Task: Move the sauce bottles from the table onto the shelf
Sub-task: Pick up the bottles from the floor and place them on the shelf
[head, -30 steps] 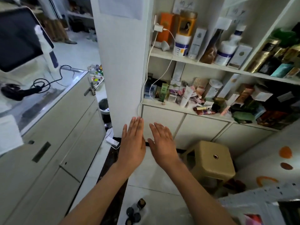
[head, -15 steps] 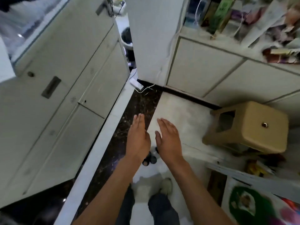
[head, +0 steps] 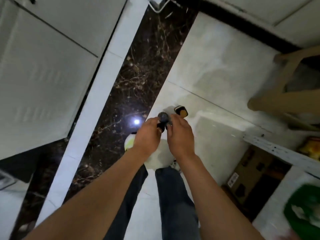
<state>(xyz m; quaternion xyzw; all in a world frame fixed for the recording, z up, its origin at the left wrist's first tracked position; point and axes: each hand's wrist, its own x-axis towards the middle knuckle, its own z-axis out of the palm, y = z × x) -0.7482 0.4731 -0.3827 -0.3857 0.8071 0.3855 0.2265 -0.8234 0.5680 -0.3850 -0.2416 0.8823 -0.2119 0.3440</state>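
Several small sauce bottles stand together on the pale floor tile in front of my feet. A dark bottle with a round grey cap shows between my two hands, and a bottle with a yellow top stands just beyond my right hand, untouched. My left hand curls its fingers and thumb round a dark bottle. Close beside it, my right hand curls its fingers round a bottle that it mostly hides. The shelf is out of view.
A white cabinet runs along the left, beyond a dark marble floor strip. A tan plastic stool stands at the right. A cardboard box and a green object lie at the lower right.
The view has tilted down from the shelves to the floor. Both hands have dropped from flat and open in the air to the bottles and have curled round them.
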